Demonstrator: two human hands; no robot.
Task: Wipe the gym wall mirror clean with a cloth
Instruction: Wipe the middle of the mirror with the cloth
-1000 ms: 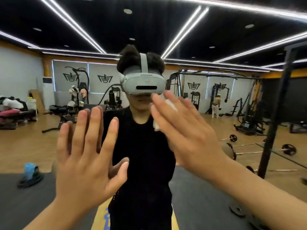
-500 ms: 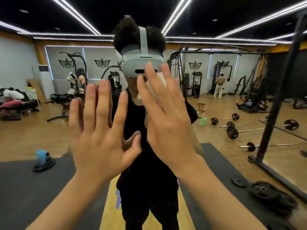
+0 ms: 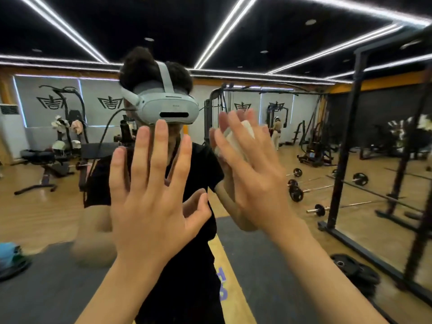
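crumpled white cloth (image 3: 239, 137), pressed against mirror (image 3: 42, 206)

Both arms reach forward, left hand (image 3: 152, 206) and right hand (image 3: 254, 183) raised flat, fingers (image 3: 161, 148) straight and spread.

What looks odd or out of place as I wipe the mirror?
The bare left hand seems pressed flat on the mirror beside the right hand and cloth; it may leave prints. Nothing else stands out.
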